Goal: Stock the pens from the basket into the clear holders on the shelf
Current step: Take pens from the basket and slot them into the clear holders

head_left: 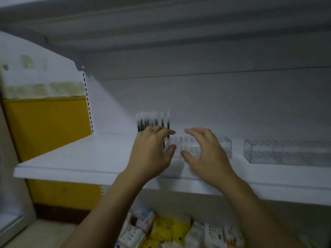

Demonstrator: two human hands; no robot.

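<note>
Left hand (152, 151) and right hand (206, 151) hover over the holder (226, 146) on the shelf (80, 158), fingers apart and loosely curved, gripping nothing that the blur lets show. Pens (152, 120) stand upright in its left end, behind the left hand. A second holder (286, 151) lies to the right.

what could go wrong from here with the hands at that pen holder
The left hand is close against the upright pens; a nudge may tip them. The clear holder looks light, and with the right hand curved over it, it might slide on the shelf. Blur hides any contact.
</note>
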